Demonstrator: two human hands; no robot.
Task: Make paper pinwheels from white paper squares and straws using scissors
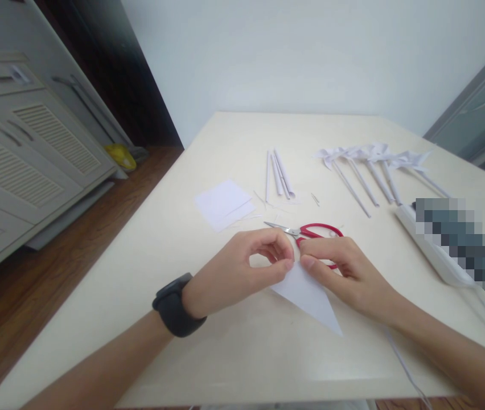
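Observation:
A folded sheet of white paper (308, 296), triangular in outline, is pinched at its top edge by both hands. My left hand (255, 262), with a black watch on the wrist, closes thumb and fingertips on the paper's upper corner. Right beside it, my right hand (345, 267) grips the same edge between thumb and forefinger. Red-handled scissors (294, 231) lie just beyond the hands, blades pointing left, their handles partly hidden by my right hand. Square white paper sheets (221, 202) rest to the left, near thin paper scraps (263, 199).
Several rolled paper sticks (283, 176) lie mid-table, with small pins (315, 199) nearby. Paper pinwheels on sticks (373, 154) are lined up at the back right. A white power strip (434, 250) sits at right, partly pixelated; a cable (405, 364) runs over the front edge.

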